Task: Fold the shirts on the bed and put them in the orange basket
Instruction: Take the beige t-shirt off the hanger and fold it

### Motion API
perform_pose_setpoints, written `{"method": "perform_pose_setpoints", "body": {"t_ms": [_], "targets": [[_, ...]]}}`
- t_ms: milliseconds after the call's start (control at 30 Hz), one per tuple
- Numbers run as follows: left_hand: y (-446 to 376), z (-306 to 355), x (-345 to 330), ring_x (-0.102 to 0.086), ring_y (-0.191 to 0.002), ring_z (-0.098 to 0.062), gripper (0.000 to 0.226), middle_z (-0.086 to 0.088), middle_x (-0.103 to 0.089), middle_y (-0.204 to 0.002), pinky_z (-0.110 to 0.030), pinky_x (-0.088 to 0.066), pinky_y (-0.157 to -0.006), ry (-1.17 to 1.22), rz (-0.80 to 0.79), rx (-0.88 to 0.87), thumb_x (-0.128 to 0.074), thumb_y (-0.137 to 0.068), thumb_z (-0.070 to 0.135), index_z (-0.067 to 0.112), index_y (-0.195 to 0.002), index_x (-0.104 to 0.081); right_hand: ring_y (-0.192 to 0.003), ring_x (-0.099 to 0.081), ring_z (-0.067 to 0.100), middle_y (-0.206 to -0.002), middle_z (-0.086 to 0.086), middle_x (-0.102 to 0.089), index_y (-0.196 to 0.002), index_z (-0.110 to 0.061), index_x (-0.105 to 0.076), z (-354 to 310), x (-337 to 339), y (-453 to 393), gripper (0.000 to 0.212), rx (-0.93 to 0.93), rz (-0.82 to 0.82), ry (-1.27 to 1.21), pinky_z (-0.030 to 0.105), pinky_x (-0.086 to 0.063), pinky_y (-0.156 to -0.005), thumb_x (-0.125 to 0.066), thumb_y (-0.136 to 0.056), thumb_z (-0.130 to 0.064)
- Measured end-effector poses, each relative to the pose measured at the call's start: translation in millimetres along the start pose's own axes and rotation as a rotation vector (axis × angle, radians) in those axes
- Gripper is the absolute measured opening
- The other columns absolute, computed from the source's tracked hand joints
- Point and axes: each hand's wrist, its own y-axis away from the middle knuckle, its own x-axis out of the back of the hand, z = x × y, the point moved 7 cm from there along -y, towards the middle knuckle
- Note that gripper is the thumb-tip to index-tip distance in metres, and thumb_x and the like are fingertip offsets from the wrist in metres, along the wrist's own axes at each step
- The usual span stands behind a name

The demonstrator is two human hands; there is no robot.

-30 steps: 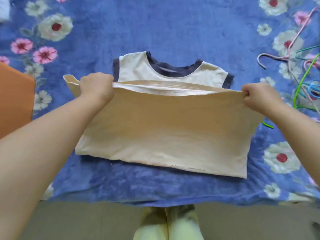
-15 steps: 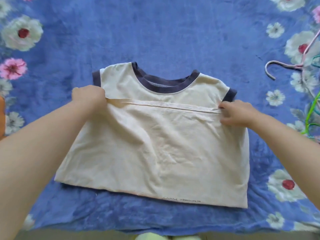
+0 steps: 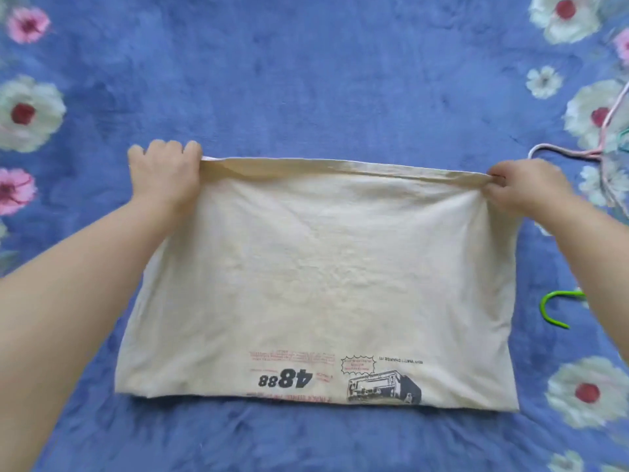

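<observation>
Blue floral bed cover (image 3: 306, 80) filling the whole view, with white and pink flowers printed toward both edges. Cream shirt (image 3: 316, 277) lying folded across the middle of the bed, far edge lifted slightly and stretched taut between both hands, near fold flat on the cover. Printed graphic (image 3: 340, 379) showing upside down along the near fold: black "4888", red lettering, a boxy black drawing at its right. Left hand (image 3: 163, 175) at the shirt's far left corner, knuckles up, fingers curled over the edge and gripping the fabric. Right hand (image 3: 520, 189) at the far right corner, thumb and fingers pinching the bunched edge. Both forearms bare, reaching in from the near corners of the view. Pink hanger (image 3: 578, 153) on the cover just beyond the right hand, hook curving toward the shirt's corner, the rest running off the right edge. Green hanger hook (image 3: 551, 310) beside the right forearm, just right of the shirt's side edge, partly hidden by the arm. Orange basket out of view.
</observation>
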Motion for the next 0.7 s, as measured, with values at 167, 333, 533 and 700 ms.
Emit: {"method": "perform_pose_setpoints", "body": {"t_ms": [167,333,533,700], "targets": [[4,15,-16,-0.007,-0.141,-0.027,0.053,-0.017,-0.015,-0.151,-0.051,-0.004,-0.112,0.001,-0.066,0.128,-0.030,-0.095,0.009,0.012,-0.146,-0.017,-0.122,-0.036,0.039,-0.127,0.026,-0.045,-0.128,-0.001,-0.046,-3,-21,11,0.062,-0.121,0.265,-0.130,0.048,-0.027,-0.101,-0.034,-0.074,-0.028],[60,75,-42,-0.019,-0.139,-0.041,0.057,-0.024,-0.023,-0.149,-0.063,-0.006,-0.107,0.229,-0.041,-0.146,-0.029,-0.093,0.034,0.006,-0.142,-0.032,-0.133,-0.026,0.039,-0.142,0.025,-0.032,-0.136,0.001,-0.035,-3,-62,63,0.074,-0.184,0.341,-0.351,0.045,-0.016,-0.109,-0.032,-0.076,-0.042],[147,135,-82,0.000,-0.141,-0.033,0.081,-0.018,0.000,-0.152,-0.057,0.003,-0.108,0.185,-0.164,-0.327,-0.009,-0.079,0.061,0.017,-0.147,-0.007,-0.129,-0.036,0.035,-0.138,0.024,-0.040,-0.138,0.001,-0.031,29,-130,138,0.090,-0.488,0.146,-0.665,0.040,-0.027,-0.104,-0.059,-0.073,-0.054],[196,149,-104,-0.021,-0.136,-0.031,0.071,-0.024,-0.033,-0.144,-0.051,-0.007,-0.105,0.220,-0.274,-0.263,-0.024,-0.084,0.058,0.016,-0.142,-0.027,-0.081,-0.066,0.015,-0.094,0.003,-0.071,-0.098,-0.016,-0.060,30,-158,154,0.080,-0.427,-0.283,-1.283,0.026,-0.049,-0.068,-0.085,-0.037,-0.061]]}}
